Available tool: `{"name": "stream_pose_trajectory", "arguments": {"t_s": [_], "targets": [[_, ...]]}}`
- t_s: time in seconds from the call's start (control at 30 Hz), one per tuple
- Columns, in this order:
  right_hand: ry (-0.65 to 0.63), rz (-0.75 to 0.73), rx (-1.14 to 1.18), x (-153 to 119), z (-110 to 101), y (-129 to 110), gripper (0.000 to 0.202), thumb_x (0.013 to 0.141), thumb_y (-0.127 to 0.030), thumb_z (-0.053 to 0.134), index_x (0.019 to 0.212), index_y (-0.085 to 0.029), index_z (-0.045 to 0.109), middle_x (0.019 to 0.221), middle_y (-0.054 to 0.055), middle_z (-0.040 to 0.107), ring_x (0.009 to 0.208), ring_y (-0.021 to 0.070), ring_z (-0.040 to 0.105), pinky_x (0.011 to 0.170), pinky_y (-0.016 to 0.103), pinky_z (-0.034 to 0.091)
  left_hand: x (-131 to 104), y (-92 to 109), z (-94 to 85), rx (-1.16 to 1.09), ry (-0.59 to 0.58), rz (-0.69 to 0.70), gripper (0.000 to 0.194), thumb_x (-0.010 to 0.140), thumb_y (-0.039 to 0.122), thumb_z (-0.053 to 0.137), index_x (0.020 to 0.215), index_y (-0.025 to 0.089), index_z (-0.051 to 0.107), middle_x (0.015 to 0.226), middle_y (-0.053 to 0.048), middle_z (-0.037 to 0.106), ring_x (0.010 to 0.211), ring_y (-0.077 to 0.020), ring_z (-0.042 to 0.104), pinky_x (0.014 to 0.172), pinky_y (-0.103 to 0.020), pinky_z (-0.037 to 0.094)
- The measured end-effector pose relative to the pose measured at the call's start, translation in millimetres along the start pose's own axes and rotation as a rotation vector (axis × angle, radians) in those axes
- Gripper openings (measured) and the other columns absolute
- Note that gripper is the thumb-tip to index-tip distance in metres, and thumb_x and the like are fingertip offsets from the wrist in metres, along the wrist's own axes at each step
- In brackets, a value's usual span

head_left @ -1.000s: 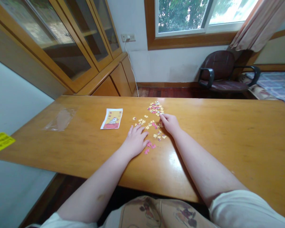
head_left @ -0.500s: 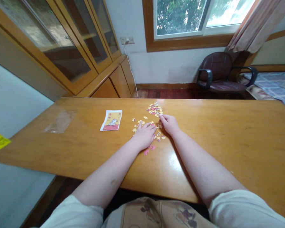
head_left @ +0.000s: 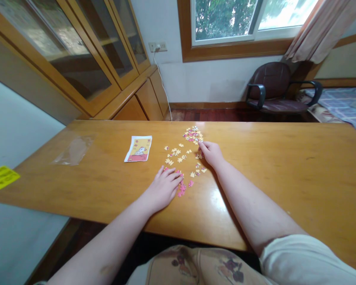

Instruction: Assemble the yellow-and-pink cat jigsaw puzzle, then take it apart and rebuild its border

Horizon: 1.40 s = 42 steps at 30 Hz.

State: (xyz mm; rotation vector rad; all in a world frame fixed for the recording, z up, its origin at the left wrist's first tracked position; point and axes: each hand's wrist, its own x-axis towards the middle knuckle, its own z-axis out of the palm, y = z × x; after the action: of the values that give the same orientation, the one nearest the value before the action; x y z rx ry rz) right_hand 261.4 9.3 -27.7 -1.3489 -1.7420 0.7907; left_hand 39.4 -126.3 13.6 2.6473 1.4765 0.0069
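Observation:
Small jigsaw puzzle pieces lie on the wooden table in loose groups. My left hand point(head_left: 163, 187) rests low over the pink puzzle pieces point(head_left: 182, 189), its fingers spread and partly covering some of them. Yellow puzzle pieces point(head_left: 175, 152) are scattered just beyond it. My right hand point(head_left: 212, 154) is at the near edge of a mixed pile of puzzle pieces point(head_left: 192, 134), thumb and index finger pinched together. Whatever sits between those fingertips is too small to make out. A few more yellow pieces point(head_left: 198, 171) lie below the right hand.
Left of the pieces lies a picture card point(head_left: 139, 149) with a white animal on yellow and pink. A clear plastic bag point(head_left: 74, 150) is farther left on the table point(head_left: 273, 166). A yellow label point(head_left: 1, 180) shows at the left edge. Beyond the table stands an armchair point(head_left: 269, 87).
My left hand has slid toward me and to the left, uncovering yellow pieces and coming over the pink ones. My right hand has stayed nearly in place by the pile.

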Motion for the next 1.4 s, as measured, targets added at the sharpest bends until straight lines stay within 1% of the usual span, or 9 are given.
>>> {"name": "stream_pose_trajectory", "arguments": {"t_s": [0.13, 0.23, 0.47, 0.73, 0.87, 0.97, 1.07, 1.2, 1.4], "targets": [[0.002, -0.010, -0.003, 0.5, 0.5, 1.2, 0.050, 0.090, -0.056, 0.039, 0.063, -0.020, 0.061, 0.051, 0.000, 0.058, 0.058, 0.0156, 0.058, 0.060, 0.025, 0.037, -16.7, -8.7, -1.9, -0.007, -0.002, -0.012, 0.037, 0.093, 0.024, 0.043, 0.125, 0.025, 0.060, 0.127, -0.006, 0.062, 0.129, -0.0241, 0.045, 0.115, -0.055, 0.021], [0.005, -0.007, 0.006, 0.5, 0.7, 2.0, 0.050, 0.090, -0.057, 0.040, 0.063, -0.020, 0.060, 0.051, -0.001, 0.058, 0.057, 0.0153, 0.058, 0.060, 0.025, 0.037, -16.8, -14.8, -4.8, 0.004, 0.009, -0.021, 0.037, 0.094, 0.026, 0.041, 0.126, 0.025, 0.058, 0.130, -0.006, 0.060, 0.129, -0.0231, 0.045, 0.115, -0.054, 0.021], [0.001, -0.007, -0.018, -0.2, -0.4, 0.0, 0.052, 0.090, -0.058, 0.038, 0.063, -0.020, 0.061, 0.051, 0.000, 0.058, 0.058, 0.0159, 0.058, 0.060, 0.025, 0.037, 10.2, -33.5, -12.1, 0.078, 0.036, -0.234, 0.038, 0.092, 0.028, 0.043, 0.128, 0.022, 0.056, 0.132, -0.008, 0.058, 0.124, -0.0246, 0.050, 0.112, -0.051, 0.028], [-0.004, 0.003, -0.004, 0.2, 0.5, -0.5, 0.051, 0.090, -0.058, 0.039, 0.063, -0.021, 0.060, 0.052, 0.000, 0.058, 0.057, 0.0155, 0.057, 0.059, 0.025, 0.038, 38.1, -40.6, -8.6, 0.068, -0.002, -0.215, 0.037, 0.092, 0.028, 0.043, 0.126, 0.024, 0.057, 0.133, -0.007, 0.058, 0.128, -0.0271, 0.046, 0.112, -0.059, 0.022], [0.000, -0.015, -0.003, 0.6, 0.6, 1.5, 0.051, 0.090, -0.058, 0.038, 0.063, -0.020, 0.060, 0.052, 0.000, 0.058, 0.058, 0.0154, 0.057, 0.060, 0.025, 0.039, 45.3, -27.4, -14.6, 0.040, 0.019, -0.142, 0.041, 0.091, 0.024, 0.044, 0.131, 0.023, 0.053, 0.136, -0.007, 0.055, 0.128, -0.0239, 0.045, 0.114, -0.053, 0.021], [0.004, -0.018, -0.001, 0.6, 0.8, 1.9, 0.050, 0.090, -0.057, 0.039, 0.063, -0.020, 0.060, 0.052, 0.000, 0.059, 0.058, 0.0154, 0.057, 0.059, 0.025, 0.038, 40.2, -2.6, -18.4, -0.004, 0.049, 0.004, 0.039, 0.091, 0.020, 0.041, 0.128, 0.021, 0.055, 0.134, -0.007, 0.057, 0.124, -0.0198, 0.050, 0.115, -0.045, 0.025], [0.004, -0.021, 0.003, 0.2, 1.4, 1.8, 0.051, 0.091, -0.057, 0.039, 0.063, -0.020, 0.061, 0.053, 0.000, 0.059, 0.058, 0.0155, 0.057, 0.059, 0.025, 0.038, 31.8, 26.0, -13.2, -0.059, -0.026, 0.148, 0.035, 0.092, 0.021, 0.041, 0.122, 0.022, 0.059, 0.123, -0.006, 0.064, 0.115, -0.0181, 0.057, 0.112, -0.042, 0.031], [0.010, -0.018, 0.001, 0.0, 1.9, 1.8, 0.051, 0.090, -0.058, 0.039, 0.063, -0.020, 0.061, 0.053, 0.001, 0.060, 0.059, 0.0158, 0.058, 0.059, 0.025, 0.038, 28.5, 47.9, 3.0, -0.033, -0.031, 0.160, 0.035, 0.091, 0.022, 0.043, 0.123, 0.019, 0.058, 0.132, -0.010, 0.058, 0.119, -0.0215, 0.054, 0.111, -0.044, 0.032], [0.002, -0.021, 0.005, 0.4, 1.1, 1.9, 0.051, 0.090, -0.058, 0.039, 0.064, -0.020, 0.061, 0.053, 0.000, 0.060, 0.058, 0.0156, 0.058, 0.060, 0.025, 0.039, 38.6, 47.6, 8.1, 0.001, -0.018, 0.124, 0.043, 0.091, 0.029, 0.048, 0.133, 0.018, 0.049, 0.140, -0.012, 0.050, 0.129, -0.0241, 0.046, 0.113, -0.046, 0.028]]}}
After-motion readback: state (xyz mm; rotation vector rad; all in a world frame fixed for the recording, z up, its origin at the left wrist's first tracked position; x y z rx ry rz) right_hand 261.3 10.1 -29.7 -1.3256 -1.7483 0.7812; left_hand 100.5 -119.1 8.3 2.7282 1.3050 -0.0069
